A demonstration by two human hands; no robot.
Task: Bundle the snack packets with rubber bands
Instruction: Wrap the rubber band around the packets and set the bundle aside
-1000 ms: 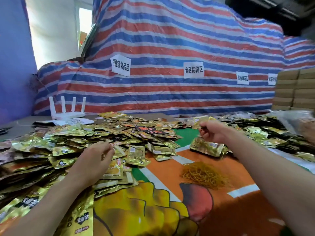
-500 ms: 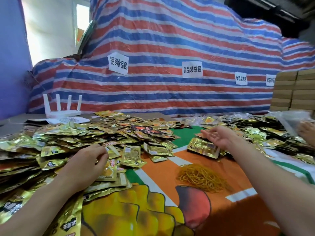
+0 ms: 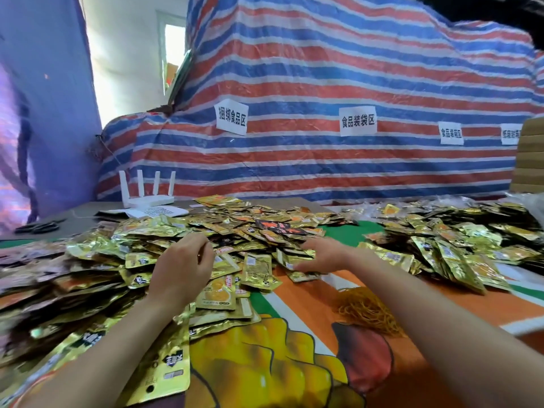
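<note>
Gold foil snack packets (image 3: 188, 228) were heaped loose across the left and middle of the tabletop (image 3: 309, 378), which was covered by an orange and green printed cloth. A second heap of like packets (image 3: 447, 242) was spread to the right.

The step in hand was judged to be the gathering of packets for a bundle; no band had been picked up. The left hand (image 3: 182, 269) was set on the near edge of the main heap with its fingers curled downward — whether its grip was closed on a packet could not be told. The right hand (image 3: 321, 256) was laid at the heap's right edge, its grip apart, with fingers fairly straight and spread over the packets.

The tangle of yellow-orange rubber bands (image 3: 368, 310) was left on the cloth near the right forearm, apart from both hands.

For the next move, a few packets would need to be drawn out and squared into a stack, one hand keeping them pinched while a single band was taken from the tangle — a fiddly pick, since the bands were knotted together.

No container with contents was seen. Stacked brown cardboard cartons (image 3: 530, 154) stood at the right edge, but what they held could not be made out.
</note>
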